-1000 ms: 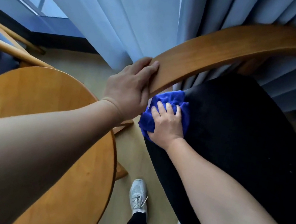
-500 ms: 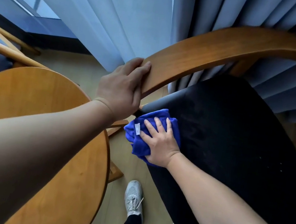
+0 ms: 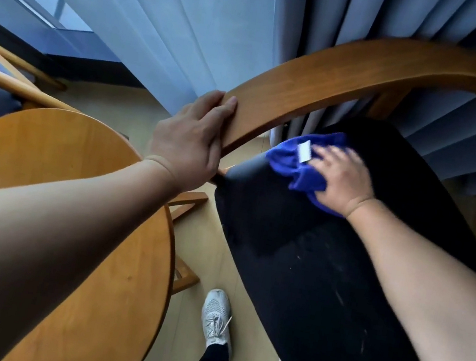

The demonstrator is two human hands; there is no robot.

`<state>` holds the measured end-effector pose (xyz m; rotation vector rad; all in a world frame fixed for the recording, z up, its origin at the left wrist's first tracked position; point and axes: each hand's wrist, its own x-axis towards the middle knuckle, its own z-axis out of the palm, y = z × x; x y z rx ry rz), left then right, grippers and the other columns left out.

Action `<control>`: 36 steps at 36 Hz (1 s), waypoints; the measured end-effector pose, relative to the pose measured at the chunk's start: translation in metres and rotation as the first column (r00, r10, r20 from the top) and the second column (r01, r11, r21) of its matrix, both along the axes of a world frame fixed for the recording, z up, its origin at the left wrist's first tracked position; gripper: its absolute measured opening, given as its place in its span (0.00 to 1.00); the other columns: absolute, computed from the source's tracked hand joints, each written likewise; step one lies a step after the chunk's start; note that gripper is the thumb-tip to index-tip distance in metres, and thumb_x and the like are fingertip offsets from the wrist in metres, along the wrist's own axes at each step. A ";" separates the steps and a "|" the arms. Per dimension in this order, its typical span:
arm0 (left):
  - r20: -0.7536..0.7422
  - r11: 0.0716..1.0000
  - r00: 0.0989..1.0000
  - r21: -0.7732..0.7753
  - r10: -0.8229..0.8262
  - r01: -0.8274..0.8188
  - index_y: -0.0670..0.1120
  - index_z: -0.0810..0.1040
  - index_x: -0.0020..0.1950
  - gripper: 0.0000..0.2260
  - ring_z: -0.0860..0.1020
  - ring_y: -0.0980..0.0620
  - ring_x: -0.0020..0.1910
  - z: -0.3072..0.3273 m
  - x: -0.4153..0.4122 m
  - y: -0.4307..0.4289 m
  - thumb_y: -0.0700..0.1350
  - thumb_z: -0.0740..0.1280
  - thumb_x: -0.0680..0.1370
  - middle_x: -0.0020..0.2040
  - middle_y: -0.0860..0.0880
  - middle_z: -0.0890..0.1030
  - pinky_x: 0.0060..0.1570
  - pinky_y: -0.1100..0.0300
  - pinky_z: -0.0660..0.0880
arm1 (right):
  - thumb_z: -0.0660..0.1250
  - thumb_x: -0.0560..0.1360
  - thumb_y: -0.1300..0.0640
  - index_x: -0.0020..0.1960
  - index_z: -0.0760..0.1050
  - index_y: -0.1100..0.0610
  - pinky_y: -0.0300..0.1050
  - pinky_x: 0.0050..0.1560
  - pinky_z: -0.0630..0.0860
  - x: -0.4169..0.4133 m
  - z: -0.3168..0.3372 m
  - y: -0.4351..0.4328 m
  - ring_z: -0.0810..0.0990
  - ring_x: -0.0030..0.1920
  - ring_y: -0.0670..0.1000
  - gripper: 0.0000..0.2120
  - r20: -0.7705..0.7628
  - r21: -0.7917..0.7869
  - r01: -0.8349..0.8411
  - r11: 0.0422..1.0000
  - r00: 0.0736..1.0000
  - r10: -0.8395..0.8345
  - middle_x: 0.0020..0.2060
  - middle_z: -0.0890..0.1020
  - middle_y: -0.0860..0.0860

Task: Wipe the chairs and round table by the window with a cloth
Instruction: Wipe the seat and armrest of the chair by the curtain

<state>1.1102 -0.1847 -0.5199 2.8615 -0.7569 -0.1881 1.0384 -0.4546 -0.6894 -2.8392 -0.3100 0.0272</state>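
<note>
Wiping looks barely begun: right hand (image 3: 341,181), fingers spread flat, presses the cloth (image 3: 289,160) on the far left corner of the seat (image 3: 322,287), left hand (image 3: 187,141) grips the chair rail (image 3: 341,72), and the counter (image 3: 62,158) at left awaits.

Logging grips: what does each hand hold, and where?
The left hand clasps the chair's wooden rail at its end; the right hand presses the blue cloth on the seat.
</note>
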 end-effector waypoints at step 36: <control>-0.039 0.977 0.995 0.189 -0.092 0.097 0.53 0.60 0.76 0.26 0.69 0.40 0.64 0.004 0.005 -0.008 0.59 0.51 0.79 0.73 0.43 0.65 0.51 0.48 0.73 | 0.75 0.61 0.45 0.54 0.80 0.51 0.65 0.63 0.67 0.037 -0.006 0.087 0.79 0.54 0.58 0.22 -0.091 0.019 0.023 1.000 0.996 -0.022 0.53 0.81 0.51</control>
